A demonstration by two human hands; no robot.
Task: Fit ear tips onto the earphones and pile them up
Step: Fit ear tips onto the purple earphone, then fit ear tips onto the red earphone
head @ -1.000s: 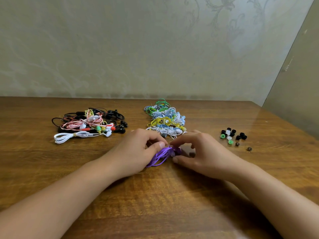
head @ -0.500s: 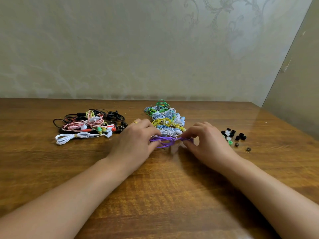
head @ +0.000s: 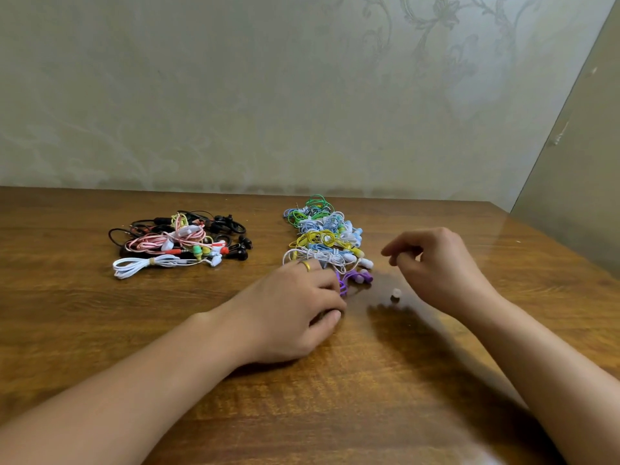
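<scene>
Right hand point(head: 436, 263) has let go of the purple earphones point(head: 355, 278) and lifted off to the right; purple set now lies at the near end of the right pile point(head: 325, 236).
Left hand point(head: 295, 307) rests low on the worktop point(head: 100, 330), fingers curled over the purple cable; whether it grips the cable, can't tell, the fingertips are hidden. Ring on one finger. Right hand hovers above the worktop, fingers loosely curled, nothing in them that I can see. Purple buds point right, touching the white set at the pile's front edge. One small white ear tip point(head: 396, 293) lies loose on the worktop, just left of the right hand, apart from the purple buds. Left pile point(head: 177, 243), black, pink and white sets, sits well apart to the left.
</scene>
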